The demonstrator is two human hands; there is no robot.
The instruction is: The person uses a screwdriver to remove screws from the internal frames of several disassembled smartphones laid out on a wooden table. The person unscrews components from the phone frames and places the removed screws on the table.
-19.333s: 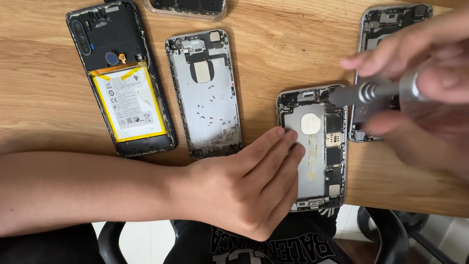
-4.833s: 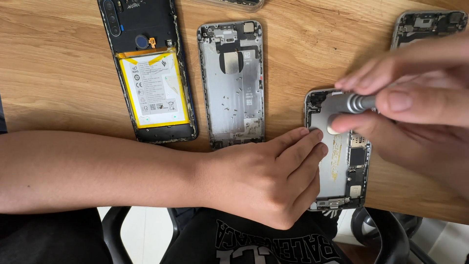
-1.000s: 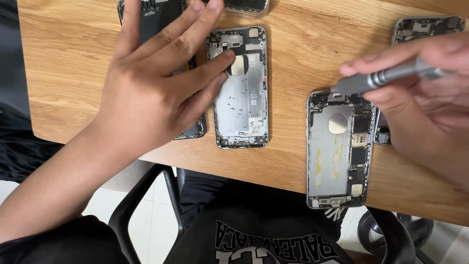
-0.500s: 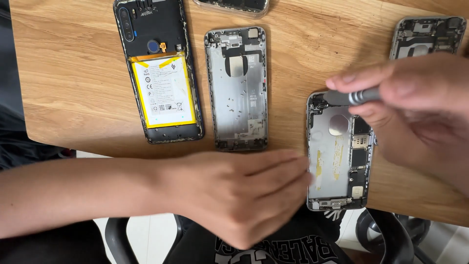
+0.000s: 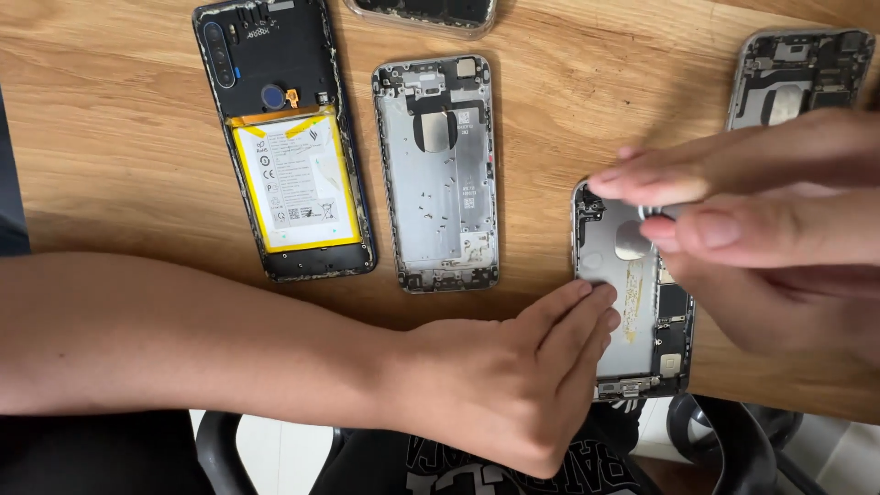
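An opened silver phone shell (image 5: 631, 302) with exposed parts lies at the table's near edge on the right. My left hand (image 5: 513, 385) rests flat beside it, fingertips pressing on its left side. Above that phone, my right hand (image 5: 761, 229) pinches a small grey screwdriver (image 5: 655, 213), of which only a short piece shows between the fingers; its tip is hidden.
On the wooden table (image 5: 110, 156) lie a black phone with a yellow-edged battery (image 5: 286, 147), an empty silver phone frame (image 5: 440, 174) with tiny screws inside, another opened phone (image 5: 797, 78) at the far right and one (image 5: 426, 14) at the top edge. A black chair base (image 5: 724, 440) shows below.
My left hand came back from the middle phone frame to the near edge and now holds down the right phone. My right hand lowered the screwdriver over that phone.
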